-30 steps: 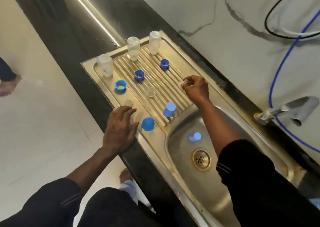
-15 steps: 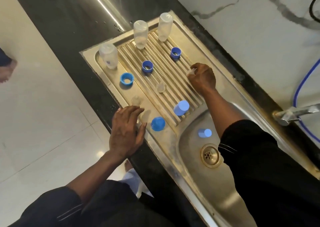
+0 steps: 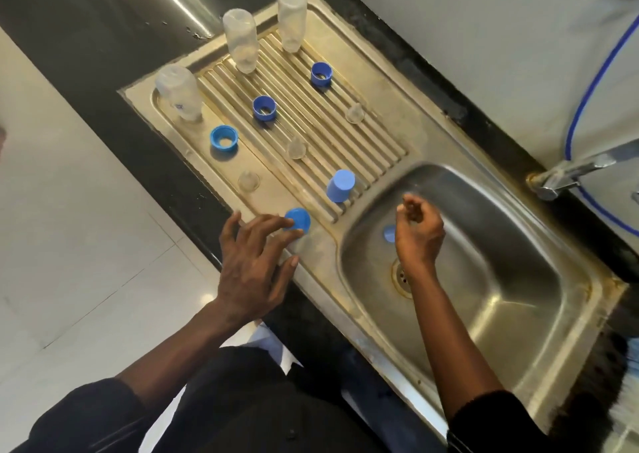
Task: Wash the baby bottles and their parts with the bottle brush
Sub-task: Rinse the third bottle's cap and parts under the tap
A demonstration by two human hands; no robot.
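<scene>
Three clear baby bottles (image 3: 178, 95) (image 3: 240, 39) (image 3: 292, 19) stand upside down at the far end of the steel drainboard (image 3: 380, 120). Three blue rings (image 3: 224, 137) (image 3: 264, 108) (image 3: 321, 75) and three clear teats (image 3: 249, 180) (image 3: 296, 148) (image 3: 355, 113) lie in rows on it. One blue cap (image 3: 340, 185) stands near the basin. My left hand (image 3: 252, 262) rests spread on the sink's front edge, fingertips touching another blue cap (image 3: 297, 219). My right hand (image 3: 418, 231) hovers over the basin with loosely curled, empty fingers, half hiding a third blue cap (image 3: 389, 234).
The steel basin (image 3: 501, 245) has a drain (image 3: 401, 276) below my right wrist. A tap (image 3: 567, 172) and a blue hose (image 3: 587, 107) are at the right wall. A dark bristly shape (image 3: 594, 376) sits at the right edge. Black counter (image 3: 103, 38) borders the sink.
My right hand let go of a clear teat on the far side of the drainboard and came back over the basin. My left hand shifted onto the near blue cap.
</scene>
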